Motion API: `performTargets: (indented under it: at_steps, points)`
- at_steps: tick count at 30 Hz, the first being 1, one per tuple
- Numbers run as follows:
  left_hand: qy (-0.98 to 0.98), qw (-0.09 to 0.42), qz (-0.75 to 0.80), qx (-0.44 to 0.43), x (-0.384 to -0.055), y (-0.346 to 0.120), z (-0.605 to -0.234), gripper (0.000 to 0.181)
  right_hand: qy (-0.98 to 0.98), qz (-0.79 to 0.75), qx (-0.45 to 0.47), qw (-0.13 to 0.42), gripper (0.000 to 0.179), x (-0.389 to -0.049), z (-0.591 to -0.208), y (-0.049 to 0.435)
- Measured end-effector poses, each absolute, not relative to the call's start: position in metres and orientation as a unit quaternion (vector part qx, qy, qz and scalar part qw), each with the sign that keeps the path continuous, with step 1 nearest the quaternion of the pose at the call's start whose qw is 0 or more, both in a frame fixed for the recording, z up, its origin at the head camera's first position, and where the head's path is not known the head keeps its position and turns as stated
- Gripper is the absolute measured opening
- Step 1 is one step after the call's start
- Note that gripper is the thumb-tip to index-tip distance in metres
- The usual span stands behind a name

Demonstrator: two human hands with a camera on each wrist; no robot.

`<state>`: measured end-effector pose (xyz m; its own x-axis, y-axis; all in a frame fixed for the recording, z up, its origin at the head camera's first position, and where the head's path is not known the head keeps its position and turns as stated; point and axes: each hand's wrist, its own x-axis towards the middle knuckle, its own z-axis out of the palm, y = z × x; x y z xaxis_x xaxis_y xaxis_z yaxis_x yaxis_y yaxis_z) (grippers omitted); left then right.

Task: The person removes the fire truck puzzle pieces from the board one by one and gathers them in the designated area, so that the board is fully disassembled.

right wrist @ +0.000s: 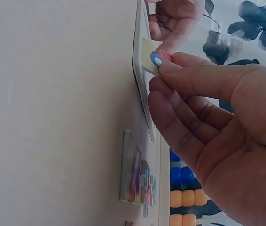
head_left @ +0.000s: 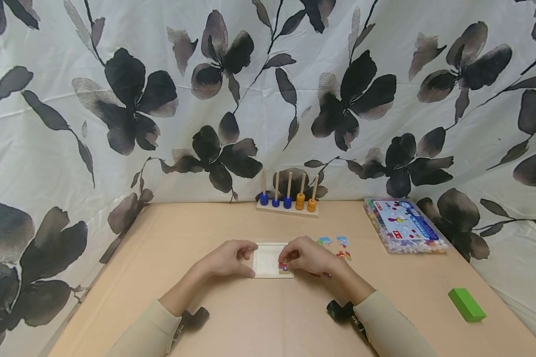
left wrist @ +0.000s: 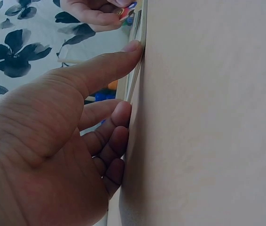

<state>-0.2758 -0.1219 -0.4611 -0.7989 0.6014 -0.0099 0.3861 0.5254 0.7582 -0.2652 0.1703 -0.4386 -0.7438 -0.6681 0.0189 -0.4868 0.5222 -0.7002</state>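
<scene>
A shallow pale wooden puzzle tray (head_left: pixel 265 261) lies flat on the table between the two hands. My left hand (head_left: pixel 229 257) holds its left edge, the thumb at the near corner and the fingers farther along the side; the left wrist view shows this hand (left wrist: pixel 53 127) close up. With thumb and fingers my right hand (head_left: pixel 310 255) pinches a small colourful puzzle piece (head_left: pixel 283 267) over the tray's right end. In the right wrist view the piece (right wrist: pixel 148 59) stands tilted against the tray, partly hidden by the fingers of that hand (right wrist: pixel 217 108).
Several loose puzzle pieces (head_left: pixel 343 241) lie right of the tray, some behind the right hand. A peg stand (head_left: pixel 288 210) with blue and orange beads stands at the back. A clear bead box (head_left: pixel 404 225) lies back right, a green block (head_left: pixel 467 305) front right.
</scene>
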Motion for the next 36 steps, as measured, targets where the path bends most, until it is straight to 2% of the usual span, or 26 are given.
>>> performTargets:
  at_steps: [36]
  points:
    - [0.868,0.131,0.382,0.288,-0.278,-0.124,-0.463,0.069,0.861,-0.367,-0.333,0.117,0.017,-0.266,-0.426,0.19]
